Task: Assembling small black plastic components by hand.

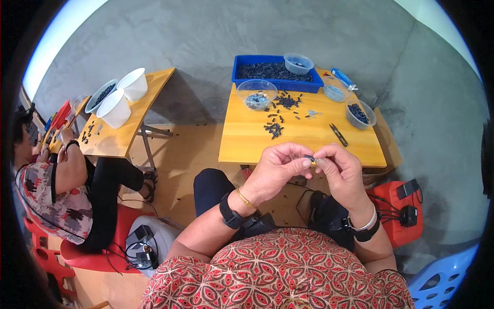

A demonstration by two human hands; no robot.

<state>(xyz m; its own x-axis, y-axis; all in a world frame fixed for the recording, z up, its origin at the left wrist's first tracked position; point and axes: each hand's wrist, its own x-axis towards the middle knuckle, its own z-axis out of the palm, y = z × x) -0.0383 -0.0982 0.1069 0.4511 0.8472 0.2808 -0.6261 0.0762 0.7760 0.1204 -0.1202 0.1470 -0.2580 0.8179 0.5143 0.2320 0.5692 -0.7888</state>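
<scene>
Both hands raised together just above the near edge of the yellow tabletop (247, 139). Left hand (275, 170) curled, thumb and fingertips pinched on a small dark part (309, 158); right hand (343, 170) closed likewise, pinching the same part from the other side. Part held in the air between the two sets of fingertips, clear of the tabletop. Too small to tell its shape or whether made of two pieces.

Looks like the fitting or joining step on one small piece, mid-way through. Probably calls next for a firm, steady squeeze with both hands, fingertips kept aligned to avoid a slip.

Further back: loose black pieces (275, 129) scattered mid-tabletop, small snips (338, 134) near the right, a clear bowl (257, 93), a blue tray (278, 72) full of dark parts. At the left, another person at a separate table.
</scene>
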